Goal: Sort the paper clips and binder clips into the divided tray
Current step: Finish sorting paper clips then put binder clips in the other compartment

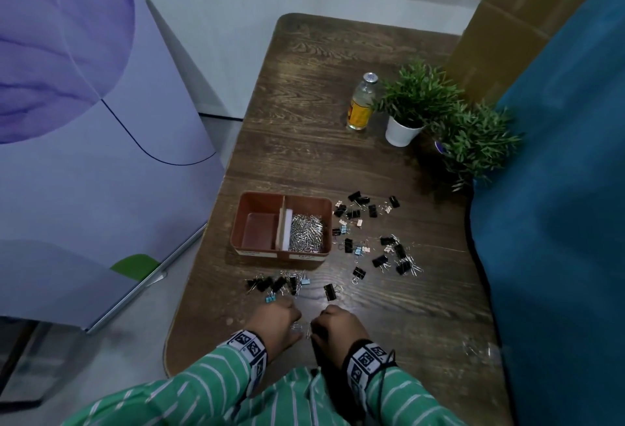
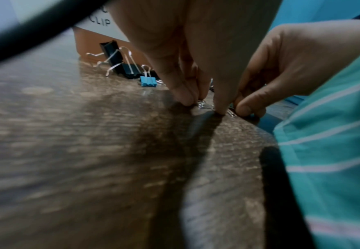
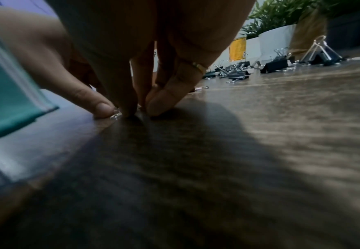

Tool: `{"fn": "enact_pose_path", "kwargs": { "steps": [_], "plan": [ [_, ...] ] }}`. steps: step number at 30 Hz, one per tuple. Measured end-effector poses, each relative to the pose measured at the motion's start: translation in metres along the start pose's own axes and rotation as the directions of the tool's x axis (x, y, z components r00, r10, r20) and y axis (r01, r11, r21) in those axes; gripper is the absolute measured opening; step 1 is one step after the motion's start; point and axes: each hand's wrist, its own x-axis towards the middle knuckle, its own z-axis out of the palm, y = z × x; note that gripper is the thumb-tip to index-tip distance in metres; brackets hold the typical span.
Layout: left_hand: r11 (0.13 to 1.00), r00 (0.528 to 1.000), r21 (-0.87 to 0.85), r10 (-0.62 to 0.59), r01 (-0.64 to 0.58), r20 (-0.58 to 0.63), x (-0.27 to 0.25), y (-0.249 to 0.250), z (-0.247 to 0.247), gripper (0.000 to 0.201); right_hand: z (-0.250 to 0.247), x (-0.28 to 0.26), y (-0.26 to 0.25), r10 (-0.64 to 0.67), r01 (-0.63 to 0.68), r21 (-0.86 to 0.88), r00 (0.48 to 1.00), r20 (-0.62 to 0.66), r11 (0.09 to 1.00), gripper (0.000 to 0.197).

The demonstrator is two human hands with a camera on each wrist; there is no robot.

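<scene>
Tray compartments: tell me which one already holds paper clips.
The right compartment, filled with silver paper clips; the left compartment is bare.

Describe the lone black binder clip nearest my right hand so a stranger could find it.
Start at the brown divided tray on the wooden table and come toward the person's hands. Just beyond the right hand lies one black binder clip. It lies by itself, right of the cluster of clips below the tray.
</scene>
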Motion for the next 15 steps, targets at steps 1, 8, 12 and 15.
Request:
{"fn": "enact_pose_path", "kwargs": {
  "steps": [1, 8, 12, 15],
  "plan": [
    [1.0, 1.0, 0.003, 0.015, -0.015, -0.003, 0.001, 0.002, 0.0, 0.029, 0.001, 0.0, 0.001, 0.01, -0.01, -0.005, 1.0, -0.004, 1.0, 0.027],
    [0.992, 0.994, 0.065, 0.109, -0.11, 0.016, 0.003, 0.009, -0.004, 0.021, 0.002, 0.001, -0.007, 0.076, -0.077, -0.052, 0.997, -0.009, 0.996, 0.035],
    [0.997, 0.999, 0.065, 0.037, -0.038, 0.012, 0.0, 0.0, 0.0, 0.025, 0.005, 0.0, -0.016, 0.102, -0.1, -0.101, 0.995, 0.011, 0.99, 0.043],
    [0.999, 1.0, 0.04, 0.002, -0.003, 0.023, 0.001, -0.006, 0.001, 0.027, 0.005, 0.003, -0.022, 0.129, -0.126, -0.133, 0.991, 0.02, 0.983, 0.035]
  ]
}}
